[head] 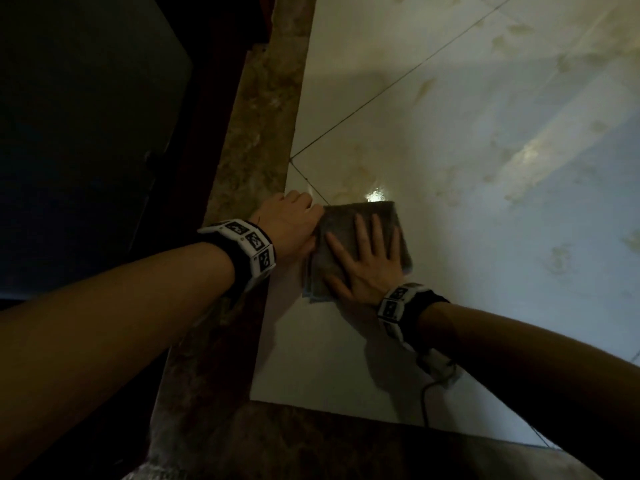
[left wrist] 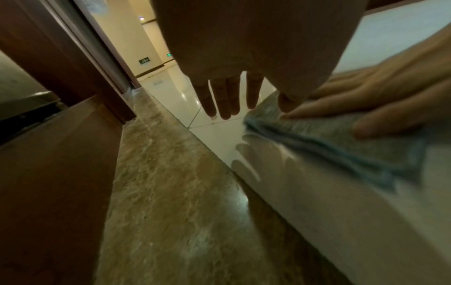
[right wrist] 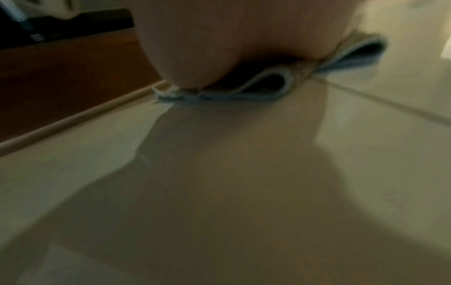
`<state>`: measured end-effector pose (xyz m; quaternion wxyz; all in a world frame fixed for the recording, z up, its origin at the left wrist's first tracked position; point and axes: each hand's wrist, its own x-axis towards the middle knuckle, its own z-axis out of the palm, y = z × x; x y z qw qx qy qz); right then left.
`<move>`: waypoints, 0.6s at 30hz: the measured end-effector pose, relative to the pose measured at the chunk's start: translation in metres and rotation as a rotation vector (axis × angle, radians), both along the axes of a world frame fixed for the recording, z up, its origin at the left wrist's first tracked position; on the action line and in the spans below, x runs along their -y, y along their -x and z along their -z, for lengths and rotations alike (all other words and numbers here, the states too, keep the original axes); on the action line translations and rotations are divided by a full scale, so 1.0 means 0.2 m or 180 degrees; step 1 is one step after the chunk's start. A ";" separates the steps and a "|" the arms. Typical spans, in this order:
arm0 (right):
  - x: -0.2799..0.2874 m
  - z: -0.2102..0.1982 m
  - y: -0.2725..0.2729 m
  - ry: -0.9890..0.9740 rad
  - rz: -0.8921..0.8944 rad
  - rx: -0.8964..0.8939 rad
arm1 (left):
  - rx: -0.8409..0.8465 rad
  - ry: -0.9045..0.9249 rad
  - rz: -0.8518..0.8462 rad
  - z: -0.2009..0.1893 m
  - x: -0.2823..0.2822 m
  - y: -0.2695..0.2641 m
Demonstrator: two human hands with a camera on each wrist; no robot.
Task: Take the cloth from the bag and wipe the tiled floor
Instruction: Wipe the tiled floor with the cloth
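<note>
Head: folded grey cloth (head: 360, 244) flat on tiled floor (head: 450, 150), beside brown marble border strip (head: 256, 133). Right hand (head: 367, 261) spread, palm pressing cloth, prob. for wiping pressure. Left hand (head: 287, 223) at cloth's left edge; grip unclear.

L wrist: left fingers (left wrist: 227, 96) straight, thumb touching cloth corner, likely steadying folds.

R wrist: palm heel on cloth, blue hem folds gaping; fingers hidden.

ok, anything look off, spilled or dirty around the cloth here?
Yes: the glossy white tiled floor carries yellowish-brown smudges across the tiles beyond the folded grey cloth, apparently unwiped. The right hand presses flat on the cloth; the left hand is at its left edge. No damage visible.
</note>
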<state>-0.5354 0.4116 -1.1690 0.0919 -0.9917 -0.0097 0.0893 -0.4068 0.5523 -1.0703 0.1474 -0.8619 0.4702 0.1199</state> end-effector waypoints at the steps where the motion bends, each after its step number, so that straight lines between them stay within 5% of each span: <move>1: -0.05 0.00 -0.03 -0.0037 -0.0164 0.0009 | 0.0005 0.0048 -0.0013 0.00 -0.01 0.00; 9: -0.10 0.05 -0.03 0.0185 -0.1591 0.0416 | 0.0020 0.0025 0.0047 0.04 -0.08 -0.02; 14: -0.01 0.03 -0.10 0.0315 -0.1303 0.0182 | -0.0010 0.0114 -0.0090 0.02 -0.02 -0.04; 18: 0.19 -0.02 -0.20 0.0376 -0.0354 0.0010 | -0.0035 0.0213 -0.0162 -0.01 -0.01 -0.05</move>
